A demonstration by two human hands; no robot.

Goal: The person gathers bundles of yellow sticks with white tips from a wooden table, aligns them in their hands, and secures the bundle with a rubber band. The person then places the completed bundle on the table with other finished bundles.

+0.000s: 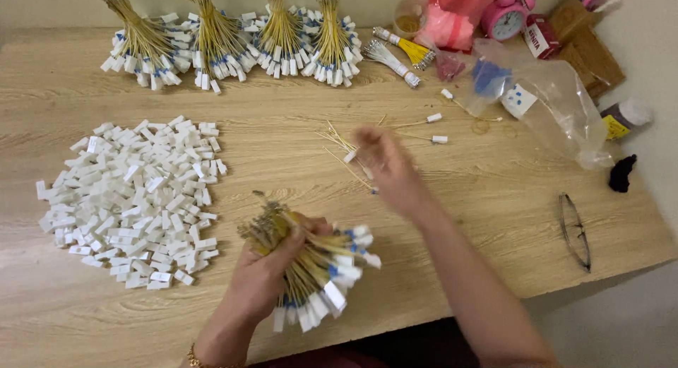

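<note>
The left hand (272, 269) wraps its grip tight around a bundle of yellow wires (311, 258), held above the near desk (438, 220) edge. The bundle's long axis runs diagonally: bare ends point up-left, white-tagged ends down-right. The right hand (385, 167), blurred, hovers over loose tagged wires (346, 152); whether its grip pinches one cannot be told. A pile of white tags (134, 198) lies to the left.

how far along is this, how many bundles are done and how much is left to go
Done: four tied bundles of yellow wires with white tags stand along the table's far edge. In hand: the left hand grips a fifth bundle, while the blurred right hand reaches the loose wires. Left: those few wires and a big pile of white tags.
</note>
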